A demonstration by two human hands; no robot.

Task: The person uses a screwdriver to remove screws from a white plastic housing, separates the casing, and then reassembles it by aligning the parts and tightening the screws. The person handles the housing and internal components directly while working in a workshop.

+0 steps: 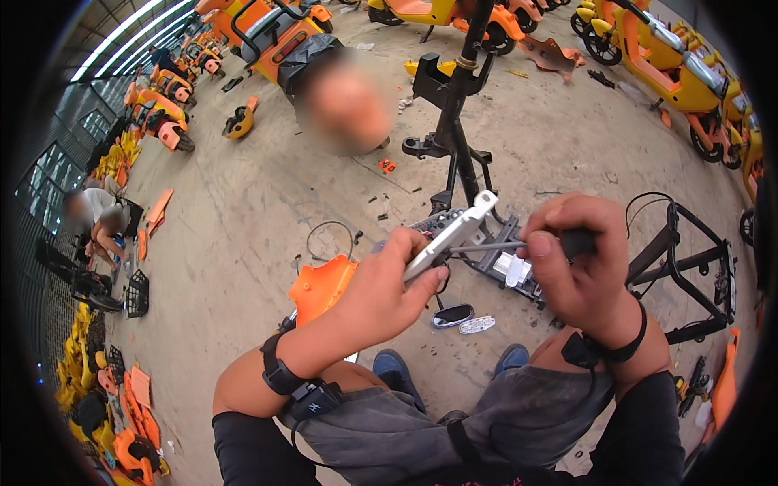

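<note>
My left hand is closed round a flat silver metal part, held tilted, with a rounded holed end pointing up and away. In my right hand is a screwdriver with a dark handle. Its shaft points left, and the tip meets the dark underside of the silver part; the exact contact is hidden. Below my hands, an oval black-rimmed piece and a clear oval lens-like piece lie on the floor. Beside my left forearm rests an orange plastic panel.
A black scooter frame with a grey lower assembly stands just ahead. Another black tube frame is at the right. Orange and yellow scooters line the back. Piled panels and a seated person are at the left.
</note>
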